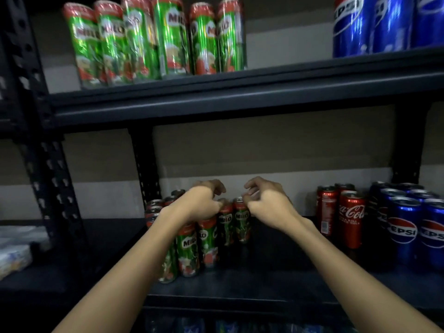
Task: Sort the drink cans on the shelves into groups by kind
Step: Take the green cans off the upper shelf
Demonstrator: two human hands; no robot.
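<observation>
On the lower shelf (240, 284) stands a cluster of green Milo cans (206, 239), several of them. My left hand (204, 200) hovers over the cluster's back row with loosely curled fingers, its thumb by the top of one Milo can (225, 222). My right hand (266, 203) hangs beside the rightmost Milo can (242, 222), fingers loosely curled at its rim, gripping nothing that I can see. Three red Coca-Cola cans (350, 217) and several blue Pepsi cans (406, 227) stand to the right. My left forearm hides part of the cluster.
The upper shelf (240, 92) carries several Milo cans (156, 39) at the left and Pepsi cans (384, 25) at the right. Black perforated uprights (48, 164) frame the bay. Pale packages (14, 248) lie at the far left. More cans show dimly below.
</observation>
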